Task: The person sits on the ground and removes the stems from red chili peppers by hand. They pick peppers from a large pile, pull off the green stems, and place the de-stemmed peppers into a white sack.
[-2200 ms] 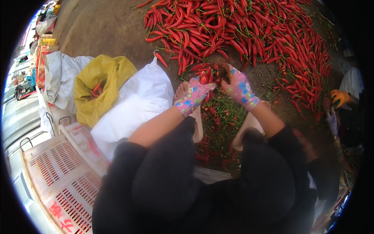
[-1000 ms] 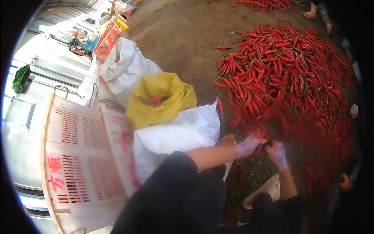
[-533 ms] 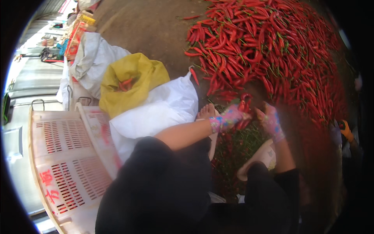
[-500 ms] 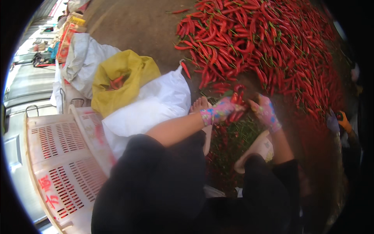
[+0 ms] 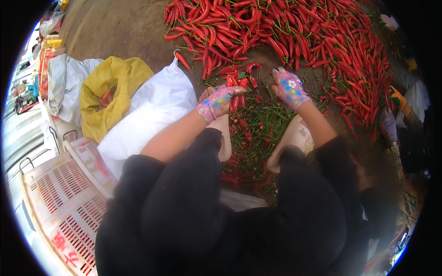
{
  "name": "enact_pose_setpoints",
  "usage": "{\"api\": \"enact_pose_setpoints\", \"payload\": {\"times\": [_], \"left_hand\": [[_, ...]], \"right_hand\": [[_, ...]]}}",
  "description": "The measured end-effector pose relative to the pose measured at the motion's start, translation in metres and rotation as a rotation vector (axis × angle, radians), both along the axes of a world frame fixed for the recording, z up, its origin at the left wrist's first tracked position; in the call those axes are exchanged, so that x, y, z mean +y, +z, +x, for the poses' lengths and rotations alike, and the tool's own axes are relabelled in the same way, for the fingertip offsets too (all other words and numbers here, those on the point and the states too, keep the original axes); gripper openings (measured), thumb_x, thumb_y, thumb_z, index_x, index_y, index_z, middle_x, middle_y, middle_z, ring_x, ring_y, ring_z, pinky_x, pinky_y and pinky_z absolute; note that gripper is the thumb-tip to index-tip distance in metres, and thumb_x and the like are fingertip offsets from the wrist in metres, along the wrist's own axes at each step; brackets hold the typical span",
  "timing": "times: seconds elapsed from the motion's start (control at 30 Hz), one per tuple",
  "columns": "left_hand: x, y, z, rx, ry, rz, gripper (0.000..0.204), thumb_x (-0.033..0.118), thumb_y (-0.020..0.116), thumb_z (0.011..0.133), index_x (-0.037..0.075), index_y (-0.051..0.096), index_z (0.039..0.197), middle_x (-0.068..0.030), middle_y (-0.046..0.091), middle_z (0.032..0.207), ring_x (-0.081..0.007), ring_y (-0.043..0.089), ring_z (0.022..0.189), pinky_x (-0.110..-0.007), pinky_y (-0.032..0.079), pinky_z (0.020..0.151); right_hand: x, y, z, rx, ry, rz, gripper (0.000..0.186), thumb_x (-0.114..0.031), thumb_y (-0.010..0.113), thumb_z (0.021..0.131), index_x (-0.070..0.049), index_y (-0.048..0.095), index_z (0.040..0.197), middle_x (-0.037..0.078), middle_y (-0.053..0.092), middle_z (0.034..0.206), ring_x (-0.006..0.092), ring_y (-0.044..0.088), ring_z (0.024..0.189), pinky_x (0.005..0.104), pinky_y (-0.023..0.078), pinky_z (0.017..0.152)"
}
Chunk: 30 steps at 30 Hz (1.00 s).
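Observation:
My left hand (image 5: 216,103), in a pink floral glove with bare fingertips, is closed on a small bunch of red chili peppers (image 5: 235,102). To its right, my right hand (image 5: 290,88), gloved alike, reaches toward the big pile of red peppers (image 5: 292,25), fingers slightly bent and apart, with nothing visible in them. Between my feet in pale clogs (image 5: 223,135) lies a mat of green stems (image 5: 258,133) mixed with red peppers.
At left stand a yellow sack (image 5: 99,117) with peppers inside, a white sack (image 5: 147,110), a grey sack (image 5: 66,92) and pale slotted crates (image 5: 62,193). At the right edge are a co-worker's orange-gloved hand (image 5: 400,99) and a purple-sleeved arm (image 5: 389,122).
My view has turned back toward the right, shifting the scene left and upward. My right hand has lifted away from my left, which still holds peppers.

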<state>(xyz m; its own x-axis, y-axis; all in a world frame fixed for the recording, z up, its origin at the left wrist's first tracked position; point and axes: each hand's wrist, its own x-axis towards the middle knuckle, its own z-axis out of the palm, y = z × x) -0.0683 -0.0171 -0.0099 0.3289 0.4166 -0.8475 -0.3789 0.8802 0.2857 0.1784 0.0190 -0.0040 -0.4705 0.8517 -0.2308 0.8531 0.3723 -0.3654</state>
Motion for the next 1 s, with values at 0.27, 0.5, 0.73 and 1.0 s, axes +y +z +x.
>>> {"api": "enact_pose_setpoints", "payload": {"times": [0.27,0.5,0.73,1.0], "left_hand": [[0.001,-0.019,-0.003,0.019,0.208,0.128,0.02,0.01,0.054,0.089,-0.001,0.061,0.104,-0.0061,0.065,0.097,-0.014,0.062,0.089,-0.026,0.052,0.076],[0.014,0.003,0.003,0.155,0.221,0.394,0.018,0.0,0.058,0.084,-0.003,0.058,0.102,-0.0095,0.064,0.097,-0.0178,0.063,0.088,-0.027,0.053,0.078],[0.013,0.035,0.015,0.141,0.103,0.559,0.021,0.0,0.059,0.083,0.0,0.056,0.104,-0.0064,0.063,0.093,-0.0154,0.062,0.081,-0.029,0.052,0.075],[0.011,0.039,0.01,-0.297,0.025,0.216,0.027,0.012,0.046,0.092,-0.002,0.051,0.115,-0.0109,0.061,0.105,-0.0212,0.062,0.092,-0.031,0.053,0.077]], "right_hand": [[0.052,-0.041,-0.046,0.235,-0.141,-0.159,0.024,-0.019,0.064,0.078,-0.001,0.057,0.092,0.018,0.06,0.09,0.0347,0.059,0.086,0.0435,0.047,0.072],[0.019,0.005,-0.041,0.502,-0.392,-0.355,0.024,-0.018,0.064,0.082,0.003,0.061,0.093,0.014,0.065,0.084,0.0228,0.063,0.077,0.0341,0.05,0.068],[-0.007,0.064,-0.054,0.826,-0.409,-0.482,0.024,-0.016,0.064,0.082,-0.002,0.06,0.1,0.007,0.061,0.072,0.0111,0.056,0.058,0.0278,0.046,0.052],[0.0,0.081,-0.035,0.749,-0.237,-0.451,0.032,-0.026,0.062,0.082,-0.002,0.058,0.103,0.019,0.063,0.086,0.0325,0.061,0.078,0.0375,0.047,0.07]]}}
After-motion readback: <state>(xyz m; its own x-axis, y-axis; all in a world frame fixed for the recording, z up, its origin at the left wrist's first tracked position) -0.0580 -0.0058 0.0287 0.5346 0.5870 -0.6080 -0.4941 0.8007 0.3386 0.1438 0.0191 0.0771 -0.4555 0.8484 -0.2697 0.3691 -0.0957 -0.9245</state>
